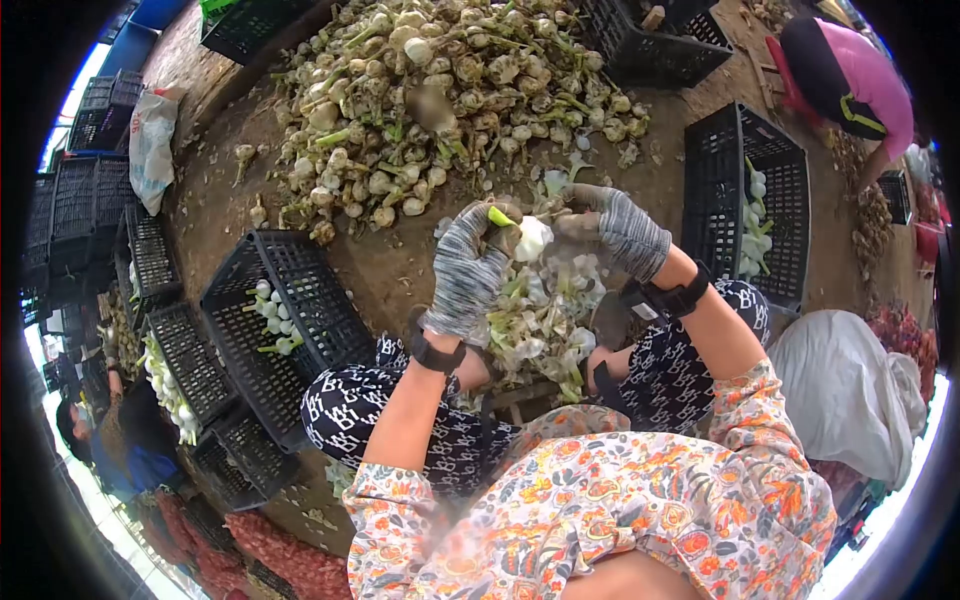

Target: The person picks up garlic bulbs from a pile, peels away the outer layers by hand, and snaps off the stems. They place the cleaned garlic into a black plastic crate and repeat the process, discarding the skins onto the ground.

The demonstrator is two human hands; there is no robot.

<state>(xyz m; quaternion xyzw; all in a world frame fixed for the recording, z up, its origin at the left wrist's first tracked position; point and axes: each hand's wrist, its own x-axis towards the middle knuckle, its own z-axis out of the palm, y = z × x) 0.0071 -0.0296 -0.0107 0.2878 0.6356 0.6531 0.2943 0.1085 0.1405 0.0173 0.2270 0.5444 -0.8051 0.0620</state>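
My left hand (470,268), in a grey knitted glove, is closed on a garlic bulb with a green stem end poking out above its fingers. The white garlic bulb (533,239) shows between my two hands. On its right side, my right hand (622,232), in a matching glove, has its fingers curled and pressed together near the bulb; anything in them is too blurred to make out. Below my hands, peeled skins and stem scraps (540,320) lie heaped between my knees.
A large pile of untrimmed garlic (400,100) lies ahead. A black crate (285,330) with white bulbs stands at left, another black crate (745,205) at right. A white sack (845,385) sits right of my knee. Co-workers (865,75) (125,440) bend at both sides.
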